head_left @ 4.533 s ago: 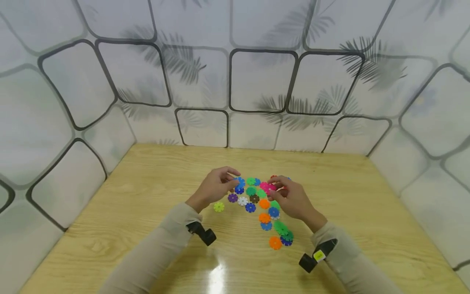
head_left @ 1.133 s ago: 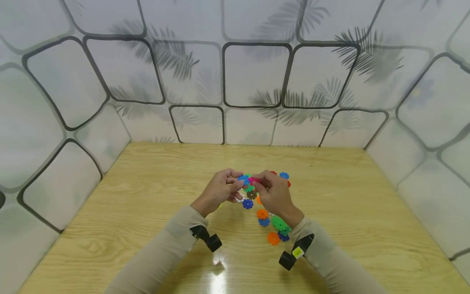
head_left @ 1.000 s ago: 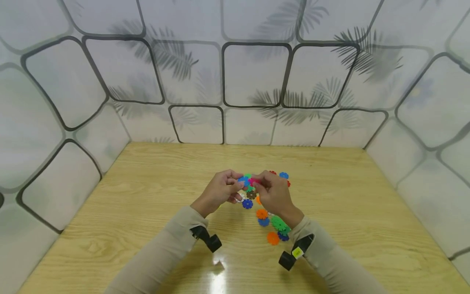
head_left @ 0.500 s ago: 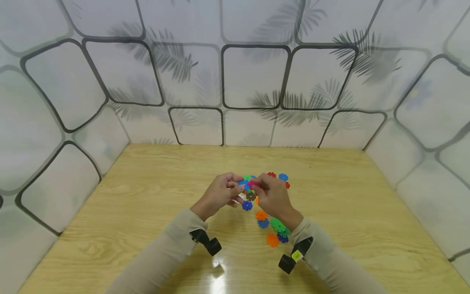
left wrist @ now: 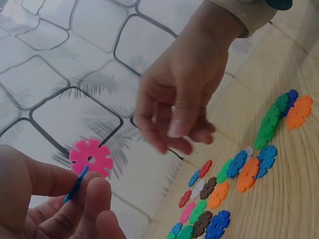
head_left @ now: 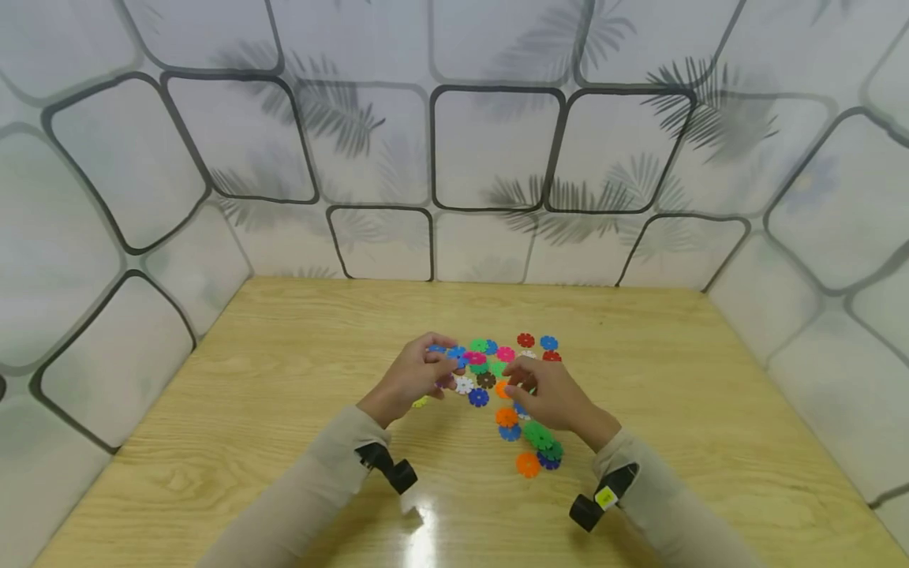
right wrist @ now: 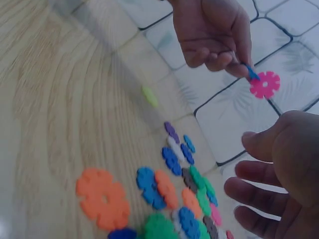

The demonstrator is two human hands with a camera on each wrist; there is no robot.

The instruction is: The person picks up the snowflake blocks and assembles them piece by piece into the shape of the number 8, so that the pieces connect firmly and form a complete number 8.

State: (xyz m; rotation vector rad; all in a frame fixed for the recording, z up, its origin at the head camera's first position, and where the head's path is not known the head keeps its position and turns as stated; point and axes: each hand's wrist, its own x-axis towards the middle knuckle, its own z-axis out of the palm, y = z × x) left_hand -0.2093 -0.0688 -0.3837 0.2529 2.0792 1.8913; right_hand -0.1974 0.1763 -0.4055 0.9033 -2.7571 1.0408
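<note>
My left hand (head_left: 406, 380) pinches a blue snowflake-shaped plastic disc (left wrist: 76, 188) between thumb and fingers, above the wooden table. Slotted into that disc's edge is a pink notched disc (left wrist: 101, 162), which sticks out past the fingertips toward the right. In the right wrist view the pink disc (right wrist: 272, 85) and its blue partner stand at an angle to each other. My right hand (head_left: 559, 396) hovers over the right side of the scattered discs, fingers loosely bent and apart from the thumb, with nothing in its grasp.
Several loose discs lie on the table (head_left: 298, 331) below and between the hands, among them an orange disc (head_left: 528, 465), a green disc (head_left: 537, 435), a dark blue disc (head_left: 479, 397) and a red disc (head_left: 525, 340). Patterned walls (head_left: 497, 150) enclose the table's back and sides.
My right hand has let go of the pink disc and drawn back to the right. The pink disc now hangs joined to the blue one in my left hand, which has shifted slightly left.
</note>
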